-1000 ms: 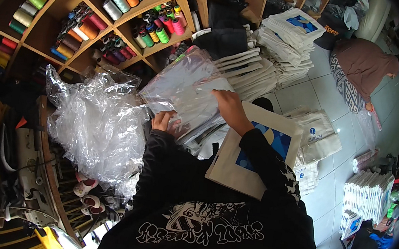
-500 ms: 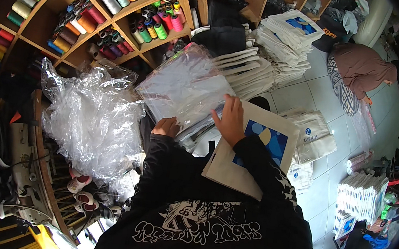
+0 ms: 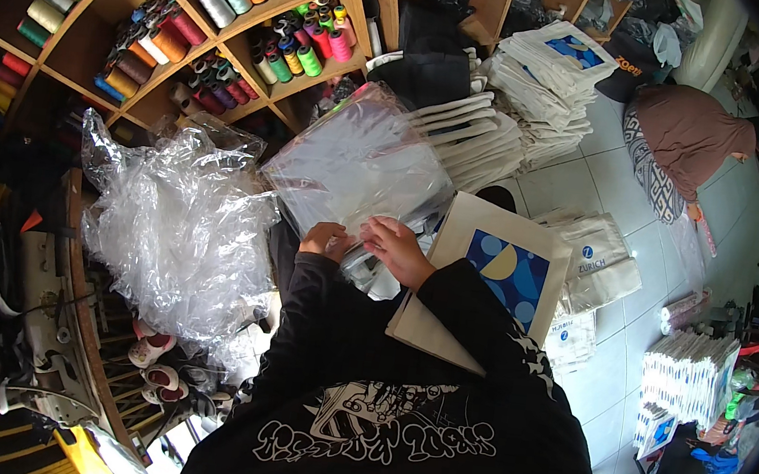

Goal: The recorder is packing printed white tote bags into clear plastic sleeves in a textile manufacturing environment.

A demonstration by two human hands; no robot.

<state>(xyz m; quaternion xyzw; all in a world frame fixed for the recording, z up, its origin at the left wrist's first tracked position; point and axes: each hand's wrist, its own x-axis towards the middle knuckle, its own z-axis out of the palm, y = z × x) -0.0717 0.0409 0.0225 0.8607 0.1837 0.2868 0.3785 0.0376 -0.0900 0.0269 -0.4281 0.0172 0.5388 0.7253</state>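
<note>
A stack of flat clear plastic bags lies in front of me. At its near edge my left hand is closed, with bent fingers on the plastic. Just to the right, my right hand has its curled fingers at the same edge, pinching the film; the fingertips are partly hidden by glare. Under my right forearm rests a small pile of cream canvas tote bags, the top one bearing a blue print of circles and curves.
Crumpled clear plastic heaps at the left. Behind stand wooden shelves of thread spools and tall stacks of folded canvas bags. More bags lie on the tiled floor at right. A person in brown bends down at far right.
My right hand has left the printed tote bag and moved left and down to the plastic's near edge. My left hand has shifted slightly right, so the two hands are closer together.
</note>
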